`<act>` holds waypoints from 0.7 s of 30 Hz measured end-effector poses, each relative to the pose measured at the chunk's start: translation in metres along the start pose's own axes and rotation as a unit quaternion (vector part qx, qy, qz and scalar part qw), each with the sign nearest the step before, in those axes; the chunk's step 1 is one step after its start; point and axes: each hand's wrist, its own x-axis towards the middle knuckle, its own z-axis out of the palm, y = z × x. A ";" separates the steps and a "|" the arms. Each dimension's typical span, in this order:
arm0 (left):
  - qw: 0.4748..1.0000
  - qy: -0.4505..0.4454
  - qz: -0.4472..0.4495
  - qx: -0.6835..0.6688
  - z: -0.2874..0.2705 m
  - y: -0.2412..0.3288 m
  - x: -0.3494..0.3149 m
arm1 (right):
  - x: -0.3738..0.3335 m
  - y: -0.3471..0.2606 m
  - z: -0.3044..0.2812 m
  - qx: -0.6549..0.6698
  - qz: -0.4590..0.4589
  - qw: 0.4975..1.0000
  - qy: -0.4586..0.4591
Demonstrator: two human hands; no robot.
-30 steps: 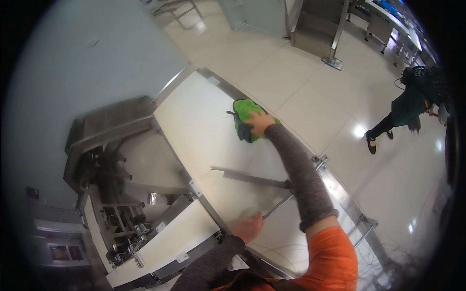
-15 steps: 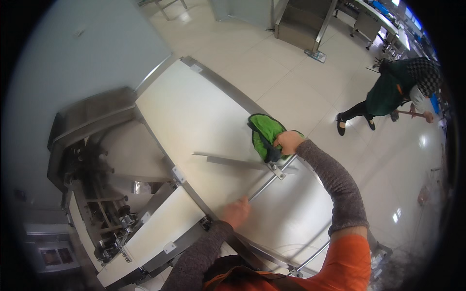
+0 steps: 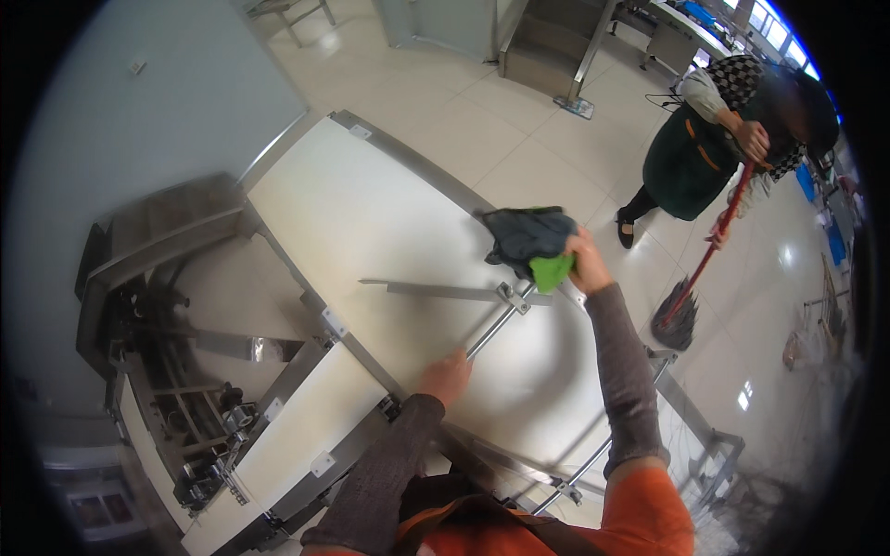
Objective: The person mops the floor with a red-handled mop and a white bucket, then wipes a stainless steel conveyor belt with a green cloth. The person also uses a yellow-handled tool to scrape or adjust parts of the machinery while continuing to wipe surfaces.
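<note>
My right hand [image 3: 590, 262] is closed on a bunched cloth [image 3: 530, 239], dark grey on one face and green on the other. The cloth is over the far right edge of the white conveyor belt [image 3: 348, 218], beyond a clamp block [image 3: 513, 297]. My left hand [image 3: 446, 377] is closed round the near end of a thin metal rod [image 3: 498, 332] that crosses above the belt. A flat metal guide bar [image 3: 436, 291] runs leftward from the clamp block. The cloth hides part of the belt's edge.
A second white belt [image 3: 306, 435] and an opened machine housing [image 3: 176, 222] lie to the left. On the right, a co-worker in a dark green apron [image 3: 684, 162] holds a red-handled mop [image 3: 675, 320] on the tiled floor. Metal steps [image 3: 554, 42] stand farther off.
The cloth has turned from mostly green to mostly dark grey in my right hand. My left hand stays at the rod. The co-worker has come nearer, and the mop head now shows.
</note>
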 end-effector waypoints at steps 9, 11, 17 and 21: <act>0.994 -0.048 0.005 -0.099 -0.004 -0.009 0.010 | -0.222 0.079 0.115 0.171 0.013 0.978 0.121; 0.962 -0.129 -0.023 -0.239 -0.001 -0.036 0.009 | -0.234 0.117 0.146 0.134 0.070 0.976 0.156; 0.938 0.071 0.031 -0.339 -0.045 -0.074 -0.042 | -0.162 0.217 0.187 0.038 -0.028 0.958 0.283; 0.933 0.045 -0.057 -0.352 -0.093 -0.091 -0.106 | -0.091 0.225 0.155 0.065 -0.094 0.919 0.379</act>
